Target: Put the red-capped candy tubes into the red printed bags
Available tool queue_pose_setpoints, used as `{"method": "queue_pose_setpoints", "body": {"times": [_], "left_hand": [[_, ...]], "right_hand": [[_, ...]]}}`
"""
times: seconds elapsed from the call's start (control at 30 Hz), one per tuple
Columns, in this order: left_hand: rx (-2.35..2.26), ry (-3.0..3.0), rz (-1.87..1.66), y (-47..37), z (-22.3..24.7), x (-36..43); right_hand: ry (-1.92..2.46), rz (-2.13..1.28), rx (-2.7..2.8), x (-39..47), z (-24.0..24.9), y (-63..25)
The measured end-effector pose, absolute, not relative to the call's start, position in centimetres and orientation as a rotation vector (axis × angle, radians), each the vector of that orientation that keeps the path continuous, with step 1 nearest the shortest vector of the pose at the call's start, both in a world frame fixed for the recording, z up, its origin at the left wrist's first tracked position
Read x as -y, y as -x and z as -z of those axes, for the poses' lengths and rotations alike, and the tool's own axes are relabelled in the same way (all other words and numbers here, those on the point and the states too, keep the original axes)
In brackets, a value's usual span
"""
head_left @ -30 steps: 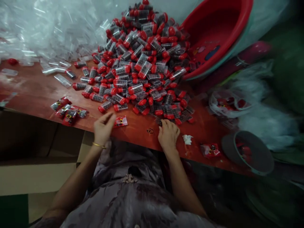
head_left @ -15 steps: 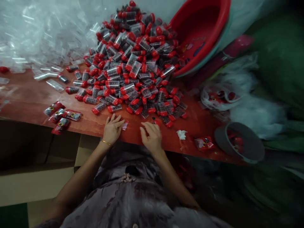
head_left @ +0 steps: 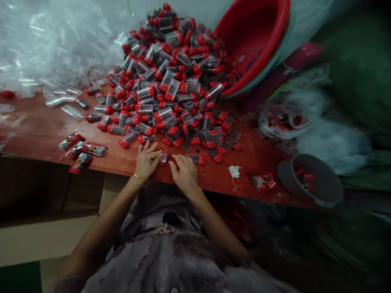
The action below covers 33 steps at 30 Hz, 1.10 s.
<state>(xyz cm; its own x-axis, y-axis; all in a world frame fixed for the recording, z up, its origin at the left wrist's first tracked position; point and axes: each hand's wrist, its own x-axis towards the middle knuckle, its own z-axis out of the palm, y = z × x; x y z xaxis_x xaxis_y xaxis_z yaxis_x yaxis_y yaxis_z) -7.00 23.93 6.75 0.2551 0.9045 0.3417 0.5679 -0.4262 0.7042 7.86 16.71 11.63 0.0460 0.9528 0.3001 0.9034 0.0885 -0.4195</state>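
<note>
My left hand (head_left: 146, 162), with a gold bangle at the wrist, lies at the table edge with its fingers spread. Its fingertips reach a small clear and red packet (head_left: 163, 158) lying flat on the table. Just right of the packet is my right hand (head_left: 185, 171), fingers stretched out and apart from the thumb, with nothing visible in it. Beyond its fingers lies a clear tube with a red cap and dark contents (head_left: 197, 158). A large heap of similar red-capped tubes (head_left: 166, 93) rises in front of both hands.
Several red packets (head_left: 81, 162) lie at the left. Clear empty sleeves (head_left: 71, 112) are piled at the back left. On the right are a white scrap (head_left: 234, 171), another red packet (head_left: 263, 182) and a grey tub (head_left: 324, 185). A red basin (head_left: 282, 24) leans behind the heap.
My right hand has moved left toward the packet, uncovering the red-capped tube beyond it. My left hand has shifted slightly, its fingertips staying by the packet. The view has shifted a little.
</note>
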Motion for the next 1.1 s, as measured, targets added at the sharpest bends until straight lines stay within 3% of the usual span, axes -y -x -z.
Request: {"method": "queue_pose_setpoints", "body": {"times": [0.27,0.47,0.6,0.83,1.1], "left_hand": [[-1.260,-1.792,-1.274,6.2,-10.5,-21.8],[-1.028,-0.738,-1.033,4.3,-12.8,-19.3],[-0.954,-0.356,-1.032,3.3,-13.5,-18.6],[-1.063,-0.352,-0.963,4.4,-13.0,-19.6],[-0.943,-0.572,-0.746,2.9,-13.1,-18.0]], "right_hand": [[1.575,-0.696,1.354,-18.2,-12.6,-7.2],[1.572,-0.430,1.390,-17.3,-12.8,-6.6],[1.650,-0.273,1.561,-16.8,-13.0,-6.7],[2.174,0.161,1.748,-16.1,-13.4,-11.8],[1.977,0.105,1.949,-12.3,-12.6,-18.3]]}}
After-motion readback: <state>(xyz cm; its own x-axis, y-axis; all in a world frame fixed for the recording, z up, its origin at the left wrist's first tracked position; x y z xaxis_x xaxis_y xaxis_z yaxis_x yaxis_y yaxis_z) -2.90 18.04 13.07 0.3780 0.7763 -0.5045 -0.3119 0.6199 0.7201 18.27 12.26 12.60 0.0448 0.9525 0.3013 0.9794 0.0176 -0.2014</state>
